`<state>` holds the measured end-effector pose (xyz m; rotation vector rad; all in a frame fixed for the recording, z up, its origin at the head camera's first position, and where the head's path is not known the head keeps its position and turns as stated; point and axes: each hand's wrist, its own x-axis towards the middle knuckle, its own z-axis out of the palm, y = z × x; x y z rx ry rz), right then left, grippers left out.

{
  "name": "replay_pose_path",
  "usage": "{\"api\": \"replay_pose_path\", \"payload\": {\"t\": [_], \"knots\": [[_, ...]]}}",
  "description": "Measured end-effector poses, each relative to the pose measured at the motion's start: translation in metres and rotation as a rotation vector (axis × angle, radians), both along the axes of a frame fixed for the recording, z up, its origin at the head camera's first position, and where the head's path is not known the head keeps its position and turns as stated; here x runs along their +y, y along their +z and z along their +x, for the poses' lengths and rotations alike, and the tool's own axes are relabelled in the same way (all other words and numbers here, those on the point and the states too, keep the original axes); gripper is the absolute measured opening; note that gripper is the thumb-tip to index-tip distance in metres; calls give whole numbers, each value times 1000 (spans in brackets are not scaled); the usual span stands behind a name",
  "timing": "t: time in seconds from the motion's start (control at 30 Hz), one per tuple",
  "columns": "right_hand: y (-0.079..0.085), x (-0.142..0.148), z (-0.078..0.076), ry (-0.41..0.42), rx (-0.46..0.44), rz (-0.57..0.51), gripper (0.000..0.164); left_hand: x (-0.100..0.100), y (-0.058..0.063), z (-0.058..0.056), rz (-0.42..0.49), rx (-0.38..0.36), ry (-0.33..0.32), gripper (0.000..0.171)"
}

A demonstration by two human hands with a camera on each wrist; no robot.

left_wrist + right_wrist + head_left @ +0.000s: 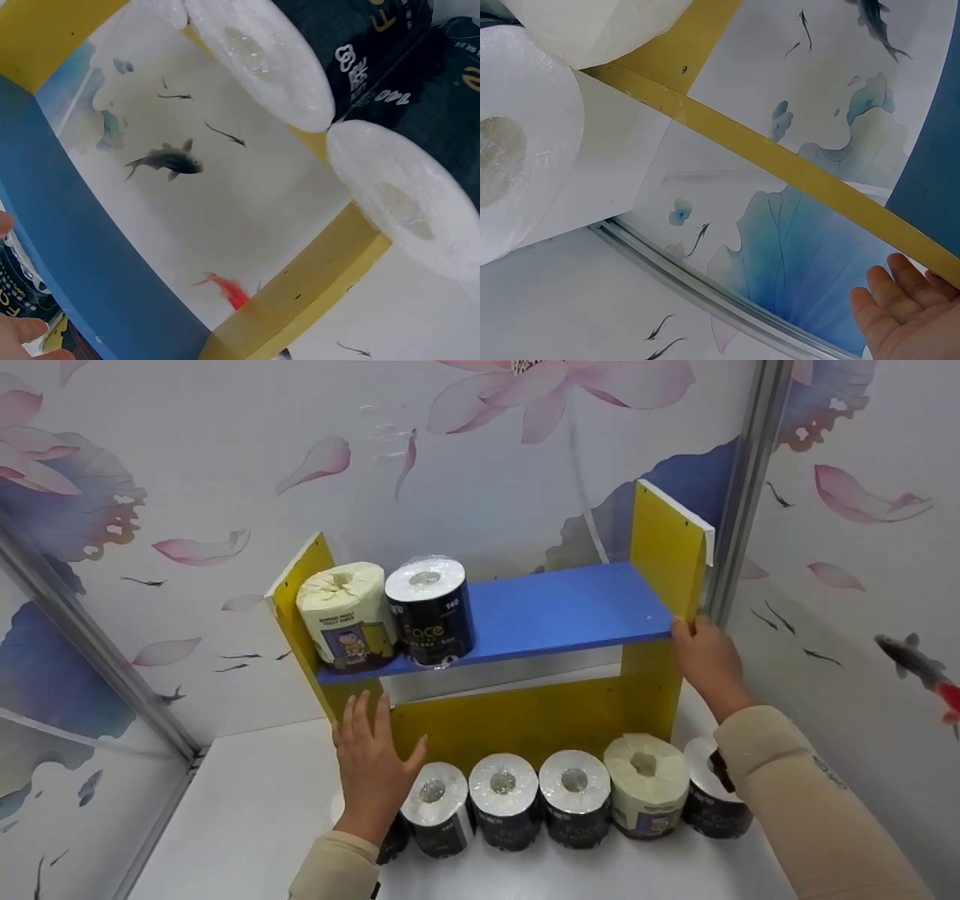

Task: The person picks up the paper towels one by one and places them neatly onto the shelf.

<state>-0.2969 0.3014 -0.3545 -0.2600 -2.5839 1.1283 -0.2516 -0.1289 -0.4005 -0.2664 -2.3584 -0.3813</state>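
A small yellow and blue shelf (pixel 562 604) stands against the wall. On the left of its blue board sit a cream-wrapped toilet roll (pixel 349 619) and a black-and-white toilet roll (pixel 433 619), side by side. My right hand (pixel 712 660) holds the front edge of the yellow right side panel (pixel 667 559), thumb towards the inside; its fingers (pixel 889 289) lie along the outer side in the right wrist view. My left hand (pixel 375 769), fingers spread, is near the shelf's lower left front and holds nothing. Whether it touches the panel cannot be told.
In front of the shelf, a row of several toilet rolls (pixel 504 802) stands on the white table (pixel 232 810), one of them cream-wrapped (pixel 646 787). My left hand partly hides the leftmost roll, my right sleeve the rightmost. Flower-patterned walls (pixel 225 457) enclose the back and sides.
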Motion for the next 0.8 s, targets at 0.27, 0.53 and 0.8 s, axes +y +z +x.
{"api": "replay_pose_path", "payload": {"t": [0.27,0.53,0.8], "knots": [[0,-1,1,-4,0,-11,50,-5,-12,4,7,-164,71,76],[0,-2,0,-16,16,-10,50,-16,-25,3,49,-291,115,77],[0,-2,1,-17,-7,-30,54,-27,-37,2,109,-375,154,77]]}}
